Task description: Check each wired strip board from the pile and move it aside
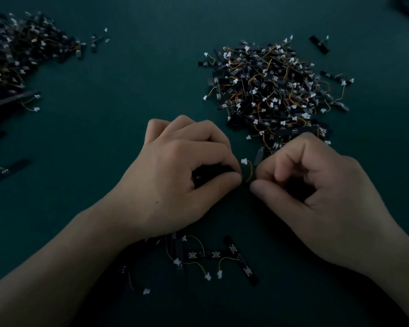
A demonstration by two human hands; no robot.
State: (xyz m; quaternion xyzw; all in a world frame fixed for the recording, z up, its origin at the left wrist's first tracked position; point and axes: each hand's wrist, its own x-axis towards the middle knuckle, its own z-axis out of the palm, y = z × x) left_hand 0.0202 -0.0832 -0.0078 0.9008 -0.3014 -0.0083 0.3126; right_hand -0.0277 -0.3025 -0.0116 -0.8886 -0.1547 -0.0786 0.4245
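Observation:
A big pile of black strip boards [273, 90] with orange-yellow wires and white plugs lies at the centre right. Just in front of it, my left hand [184, 178] and my right hand [316, 185] meet fingertip to fingertip over the mat. Between them they pinch one black strip board [247, 173]; its wire loop and white plug stick up in the gap. Most of that board is hidden under my curled fingers.
A second heap of strip boards [17, 57] spreads along the left edge. Several loose boards [213, 256] lie below my wrists near the front. One stray board [319, 44] sits beyond the pile. The dark green mat [128, 90] covers the table.

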